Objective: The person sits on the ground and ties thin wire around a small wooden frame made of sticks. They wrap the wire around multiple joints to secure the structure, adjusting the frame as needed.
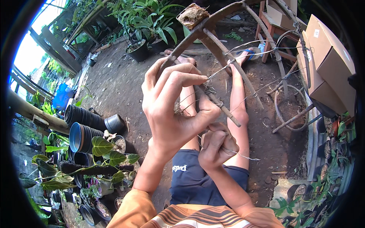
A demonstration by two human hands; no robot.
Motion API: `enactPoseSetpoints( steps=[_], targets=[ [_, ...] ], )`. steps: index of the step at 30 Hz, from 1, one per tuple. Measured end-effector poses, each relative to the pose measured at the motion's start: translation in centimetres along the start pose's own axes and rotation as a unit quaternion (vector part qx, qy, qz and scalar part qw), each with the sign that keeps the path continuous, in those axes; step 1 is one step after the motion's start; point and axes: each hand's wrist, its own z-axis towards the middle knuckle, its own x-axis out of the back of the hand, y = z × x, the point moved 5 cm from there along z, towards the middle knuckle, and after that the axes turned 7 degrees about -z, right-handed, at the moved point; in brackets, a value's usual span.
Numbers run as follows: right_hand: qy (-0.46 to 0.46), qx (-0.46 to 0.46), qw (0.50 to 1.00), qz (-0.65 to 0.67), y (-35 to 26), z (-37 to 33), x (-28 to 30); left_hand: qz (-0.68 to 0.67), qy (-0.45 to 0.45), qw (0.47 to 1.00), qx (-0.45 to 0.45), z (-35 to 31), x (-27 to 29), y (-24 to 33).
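Observation:
In front of me stands a frame of bent brown bars and sticks (247,81), bound at several joints with thin wire. My left hand (167,104) curls round one thin wooden stick (231,118) of it, thumb and index fingertip close together at a wire-wrapped spot. Just below and to the right, my right hand (217,147) is closed in a pinch on a thin twisted wire (249,157), whose tail sticks out to the right. Part of the stick is hidden behind my left fingers. A rough block (192,16) sits on top of the frame.
My outstretched legs (238,114) lie on bare soil under the frame. Cardboard boxes (323,64) and a wooden stool (268,26) stand at the right. Stacked black pots (81,138) and leafy plants are at the left. A potted plant (137,50) stands farther back.

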Motion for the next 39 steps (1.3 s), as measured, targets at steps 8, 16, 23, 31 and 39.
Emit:
enactPoseSetpoints(
  steps=[8, 16, 23, 31, 39],
  targets=[
    [0.011, -0.002, 1.000, -0.012, 0.3, -0.2, 0.1, -0.003, 0.025, 1.000, -0.008, -0.5, -0.2, 0.0],
    [-0.008, -0.002, 1.000, 0.002, -0.8, -0.7, 0.0, -0.003, -0.018, 1.000, 0.020, 0.0, 0.6, 0.0],
    [-0.019, -0.029, 0.999, 0.000, -0.7, -1.4, 0.2, 0.001, 0.016, 1.000, 0.004, -0.4, 0.3, -0.5],
    [-0.023, -0.025, 0.999, -0.010, -0.5, -1.8, 0.1, -0.040, -0.009, 0.998, -0.038, 0.1, 0.7, -1.1],
    [-0.041, 0.018, 0.999, -0.023, -0.2, -1.8, -0.1, -0.059, -0.067, 0.994, -0.069, 0.9, 0.9, -1.0]
  ],
)
